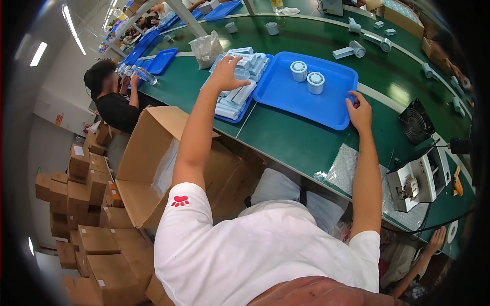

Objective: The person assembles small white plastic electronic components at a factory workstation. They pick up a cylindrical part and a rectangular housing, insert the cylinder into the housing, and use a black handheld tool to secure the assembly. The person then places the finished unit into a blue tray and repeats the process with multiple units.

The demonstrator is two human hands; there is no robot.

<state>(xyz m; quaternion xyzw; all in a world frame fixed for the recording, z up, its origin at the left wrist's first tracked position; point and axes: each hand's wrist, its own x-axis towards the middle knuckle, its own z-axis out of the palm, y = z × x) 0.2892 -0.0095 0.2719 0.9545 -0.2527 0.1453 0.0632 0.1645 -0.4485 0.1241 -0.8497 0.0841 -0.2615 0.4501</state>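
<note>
My left hand [225, 75] reaches over a pile of light blue plastic handle-like parts [236, 97], its thumb and fingers spread apart. The pile lies on a blue tray [248, 109]; whether my fingertips touch a part is hard to see. To its right is a second blue tray [286, 97], bearing two round light blue fan heads with vented tops, a rear one [298, 71] and a nearer one [316, 83]. My right hand [360, 111] is at this tray's right rim, thumb and fingers bent around the edge.
A clear bag of small pieces [206, 49] stands behind the pile. Farther back, several handheld fan parts [351, 50] lie on the green belt [306, 38]. A black fan [416, 122] and a white machine [418, 178] stand right. An open carton [148, 153] is left; people sit nearby.
</note>
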